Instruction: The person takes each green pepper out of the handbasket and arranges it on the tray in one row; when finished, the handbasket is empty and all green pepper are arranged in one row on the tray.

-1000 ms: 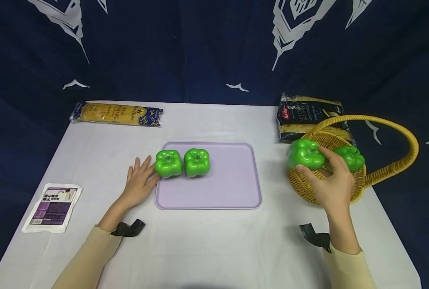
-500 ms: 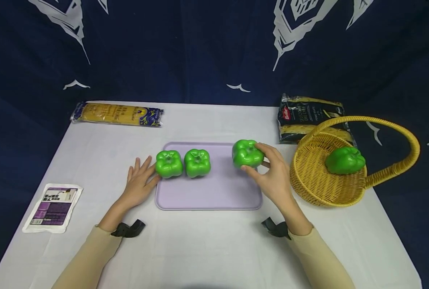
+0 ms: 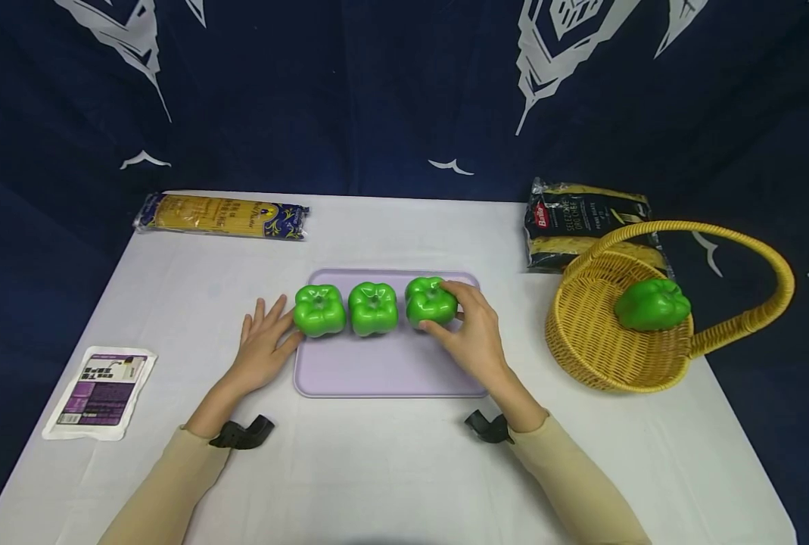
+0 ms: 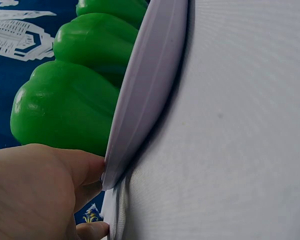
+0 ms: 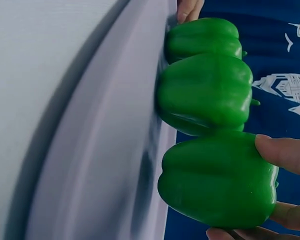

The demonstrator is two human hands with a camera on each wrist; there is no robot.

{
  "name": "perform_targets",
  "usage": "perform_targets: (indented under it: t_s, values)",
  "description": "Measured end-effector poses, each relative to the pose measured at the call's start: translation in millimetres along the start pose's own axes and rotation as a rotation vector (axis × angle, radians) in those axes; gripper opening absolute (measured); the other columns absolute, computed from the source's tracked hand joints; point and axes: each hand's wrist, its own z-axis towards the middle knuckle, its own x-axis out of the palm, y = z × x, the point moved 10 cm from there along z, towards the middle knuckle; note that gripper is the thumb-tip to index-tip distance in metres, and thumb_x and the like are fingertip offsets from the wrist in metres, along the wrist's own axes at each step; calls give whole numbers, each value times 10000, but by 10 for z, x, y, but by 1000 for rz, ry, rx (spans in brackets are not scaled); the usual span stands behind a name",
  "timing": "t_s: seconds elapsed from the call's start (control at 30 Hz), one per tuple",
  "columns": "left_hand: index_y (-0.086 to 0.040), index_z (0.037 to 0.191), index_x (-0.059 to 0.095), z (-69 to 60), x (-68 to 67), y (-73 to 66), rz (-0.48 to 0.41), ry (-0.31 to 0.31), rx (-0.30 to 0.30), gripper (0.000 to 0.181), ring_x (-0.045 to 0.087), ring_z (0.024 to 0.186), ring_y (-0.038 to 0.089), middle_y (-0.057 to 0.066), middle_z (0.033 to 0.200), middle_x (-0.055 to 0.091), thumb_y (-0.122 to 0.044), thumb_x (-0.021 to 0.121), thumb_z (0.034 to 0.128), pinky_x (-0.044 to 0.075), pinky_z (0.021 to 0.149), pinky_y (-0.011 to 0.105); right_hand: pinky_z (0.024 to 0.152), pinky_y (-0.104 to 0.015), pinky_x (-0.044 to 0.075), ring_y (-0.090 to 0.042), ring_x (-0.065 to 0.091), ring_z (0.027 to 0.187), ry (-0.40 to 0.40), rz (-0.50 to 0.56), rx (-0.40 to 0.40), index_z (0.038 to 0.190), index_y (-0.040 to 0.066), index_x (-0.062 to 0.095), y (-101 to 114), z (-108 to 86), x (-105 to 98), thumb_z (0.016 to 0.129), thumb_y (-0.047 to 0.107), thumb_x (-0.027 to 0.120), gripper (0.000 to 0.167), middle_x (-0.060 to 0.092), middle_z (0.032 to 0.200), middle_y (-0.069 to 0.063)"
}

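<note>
right hand (image 3: 474,333), centre of frame: thumb and fingers pinch a green pepper (image 3: 430,303) over the tray (image 3: 384,372); two further peppers (image 3: 373,310) occupy its left half. left hand (image 3: 261,350), left of centre: fingers spread.

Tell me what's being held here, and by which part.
The right hand holds a pepper by its sides, near the stem end. The left hand only touches the tray.

Glossy green pepper (image 3: 426,304) pinched by right fingers (image 3: 462,291), upright, two similar peppers (image 3: 373,309) standing left of them, lilac tray (image 3: 390,371) beneath, fourth pepper (image 3: 652,304) lying well to right.
</note>
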Motion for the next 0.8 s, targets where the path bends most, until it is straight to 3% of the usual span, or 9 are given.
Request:
perform_targets:
  t_s: [0.53, 0.8]
  values:
    - [-53, 1484, 397, 2, -1, -4, 1, -3, 1, 522, -100, 1469, 511, 278, 1600, 144, -281, 458, 1018, -119, 1141, 656, 791, -429, 581, -303, 595, 1104, 37, -32, -15, 1278, 8, 574, -40, -40, 122, 736, 185, 872, 643, 592, 1255, -166]
    - [-63, 1491, 389, 7, 14, 13, -5, 9, -9, 533, -122, 1474, 488, 265, 1608, 128, -288, 464, 1014, -133, 1145, 641, 840, -437, 571, -295, 573, 1143, 72, -31, -12, 1310, 26, 543, -41, -59, 116, 747, 214, 867, 676, 558, 1292, -155]
